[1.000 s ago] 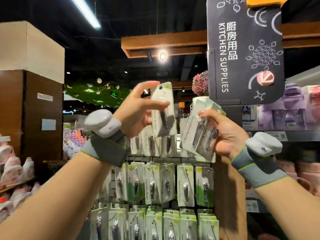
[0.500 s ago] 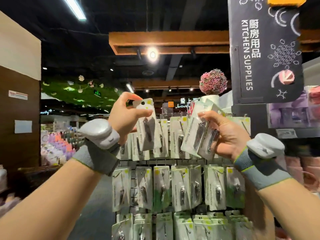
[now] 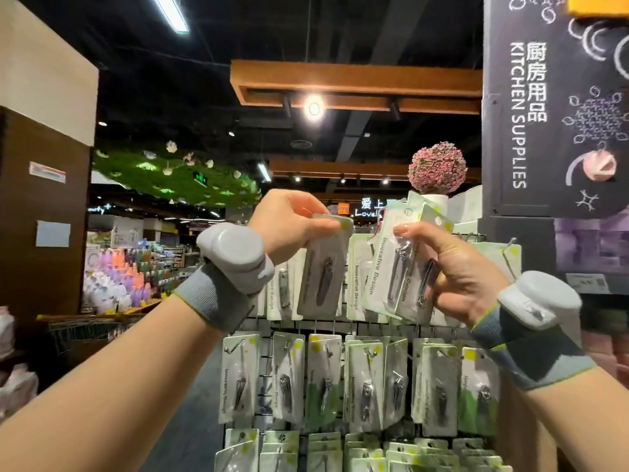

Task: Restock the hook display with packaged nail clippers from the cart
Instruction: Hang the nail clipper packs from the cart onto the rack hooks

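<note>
The left hand point(image 3: 289, 226) has lowered its single nail clipper pack point(image 3: 323, 267) from a raised position to the top row of the hook display point(image 3: 340, 379), pinching the card's top edge; hanging appears imminent; the right hand point(image 3: 466, 277) grips the spare packs point(image 3: 394, 267) alongside.

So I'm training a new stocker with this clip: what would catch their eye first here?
Probably the two raised hands at centre: the left hand pinches one clipper pack by its top, and the right hand grips a fanned bunch of packs. Below them hang rows of packs on the hook display. At upper right stands a dark Kitchen Supplies sign.
</note>
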Available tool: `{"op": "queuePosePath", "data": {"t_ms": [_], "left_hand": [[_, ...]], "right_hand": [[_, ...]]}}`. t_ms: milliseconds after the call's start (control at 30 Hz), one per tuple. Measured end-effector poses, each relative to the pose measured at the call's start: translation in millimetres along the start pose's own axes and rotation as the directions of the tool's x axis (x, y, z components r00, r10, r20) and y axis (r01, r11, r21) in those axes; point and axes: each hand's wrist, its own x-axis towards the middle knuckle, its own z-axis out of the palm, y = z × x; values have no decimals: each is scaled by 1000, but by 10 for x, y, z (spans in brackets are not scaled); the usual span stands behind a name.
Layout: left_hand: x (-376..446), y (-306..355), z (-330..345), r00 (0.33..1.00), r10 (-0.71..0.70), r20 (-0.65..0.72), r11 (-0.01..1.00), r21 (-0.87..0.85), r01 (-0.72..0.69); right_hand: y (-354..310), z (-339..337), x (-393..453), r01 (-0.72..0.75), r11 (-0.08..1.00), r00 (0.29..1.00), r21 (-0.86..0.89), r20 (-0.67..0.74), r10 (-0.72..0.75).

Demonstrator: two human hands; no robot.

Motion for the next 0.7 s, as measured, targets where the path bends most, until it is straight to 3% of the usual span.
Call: {"op": "queuePosePath", "data": {"t_ms": [267, 500, 700], "left_hand": [[-6, 125, 25, 993, 116, -10, 950, 293, -108], [-60, 201, 77, 997, 49, 56, 936, 346, -65], [-45, 188, 38, 990, 141, -23, 898, 424, -118]], "right_hand": [[-39, -50, -30, 23, 999, 999, 41, 44, -25], [-60, -241, -42, 8, 994, 999, 113, 39, -12], [-78, -329, -8, 3, 997, 1000, 74, -10, -2]]}}
